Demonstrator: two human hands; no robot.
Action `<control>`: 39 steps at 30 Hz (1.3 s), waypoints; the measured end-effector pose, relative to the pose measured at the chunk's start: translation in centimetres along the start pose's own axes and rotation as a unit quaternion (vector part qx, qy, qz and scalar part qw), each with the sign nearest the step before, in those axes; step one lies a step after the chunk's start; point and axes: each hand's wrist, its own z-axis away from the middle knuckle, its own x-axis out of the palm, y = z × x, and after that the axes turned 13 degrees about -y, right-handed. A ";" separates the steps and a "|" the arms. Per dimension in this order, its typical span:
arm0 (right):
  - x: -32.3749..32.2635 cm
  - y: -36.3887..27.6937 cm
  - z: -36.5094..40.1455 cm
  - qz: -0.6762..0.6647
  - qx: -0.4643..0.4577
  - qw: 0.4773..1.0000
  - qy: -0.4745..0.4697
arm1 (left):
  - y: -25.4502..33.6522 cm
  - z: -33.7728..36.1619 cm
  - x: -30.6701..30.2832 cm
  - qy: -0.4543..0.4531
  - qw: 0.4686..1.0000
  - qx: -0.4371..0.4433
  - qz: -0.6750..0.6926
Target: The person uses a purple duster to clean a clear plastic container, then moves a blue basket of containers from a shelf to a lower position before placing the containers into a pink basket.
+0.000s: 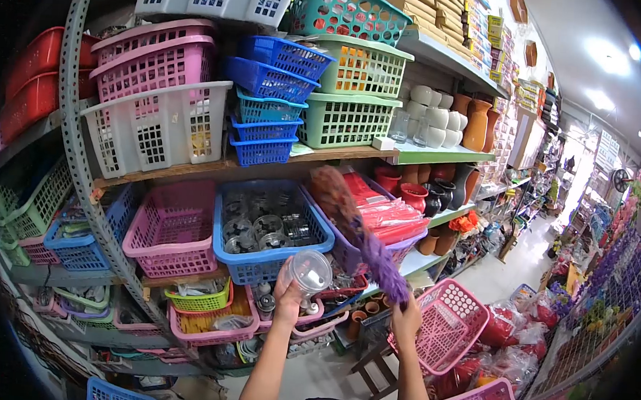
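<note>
My left hand [286, 301] is closed around a clear round container [311, 270], its circular face tilted up toward me. In my right hand [405, 323] is a fluffy duster [377, 257], purple near my grip and brown toward its blurred far end. That far end passes over a purple basket [343, 253] holding red plastic-wrapped packs [388, 214]. Just beyond my left hand, a blue basket [278, 254] on the shelf contains several similar clear round containers [268, 226].
A pink basket [169, 257] sits left of the blue one. Above, stacked baskets [353, 122], white cups [437, 119] and vases [477, 125] line the shelves. Another pink basket [448, 326] rests on a stool [380, 373] at right, near red bagged goods [502, 325]. An aisle floor [509, 271] stretches beyond.
</note>
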 end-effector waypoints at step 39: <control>-7.5 10.1 13.3 -0.001 -0.012 0.998 -0.062 | -3.0 4.7 1.7 0.012 0.998 -0.058 0.020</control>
